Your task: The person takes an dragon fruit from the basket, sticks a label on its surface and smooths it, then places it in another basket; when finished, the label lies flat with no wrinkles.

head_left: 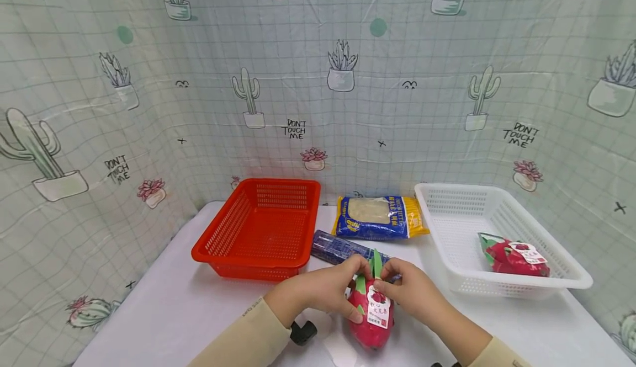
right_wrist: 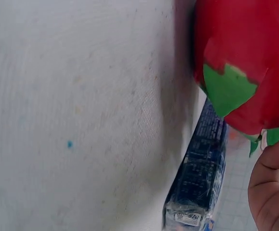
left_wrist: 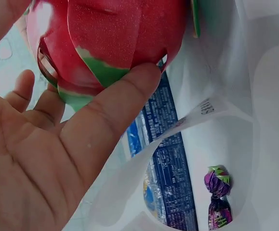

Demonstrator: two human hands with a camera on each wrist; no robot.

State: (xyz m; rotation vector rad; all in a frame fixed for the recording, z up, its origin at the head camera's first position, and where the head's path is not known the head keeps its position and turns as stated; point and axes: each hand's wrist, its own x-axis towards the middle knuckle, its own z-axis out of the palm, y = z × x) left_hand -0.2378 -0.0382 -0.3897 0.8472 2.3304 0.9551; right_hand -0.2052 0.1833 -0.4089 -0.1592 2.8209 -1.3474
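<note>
A red dragon fruit (head_left: 370,336) with green leaf tips and a white printed label (head_left: 379,306) stands upright on the table. My left hand (head_left: 333,287) grips it from the left, thumb on its side and fingers up by the leaves. From the right, my right hand (head_left: 407,284) pinches the leafy top just above the label. In the left wrist view, the left hand's thumb lies across the red skin (left_wrist: 105,29). The right wrist view shows the right fingertips at the green tips (right_wrist: 274,136); the rest of that hand is cut off.
A red basket (head_left: 201,252) stands left; a white basket (head_left: 578,278) at right holds another labelled dragon fruit (head_left: 521,259). Behind my hands lie a long blue box (head_left: 333,247) and a blue-yellow bag (head_left: 372,218). The left wrist view shows a purple wrapped candy (left_wrist: 219,197) and a translucent strip (left_wrist: 197,115).
</note>
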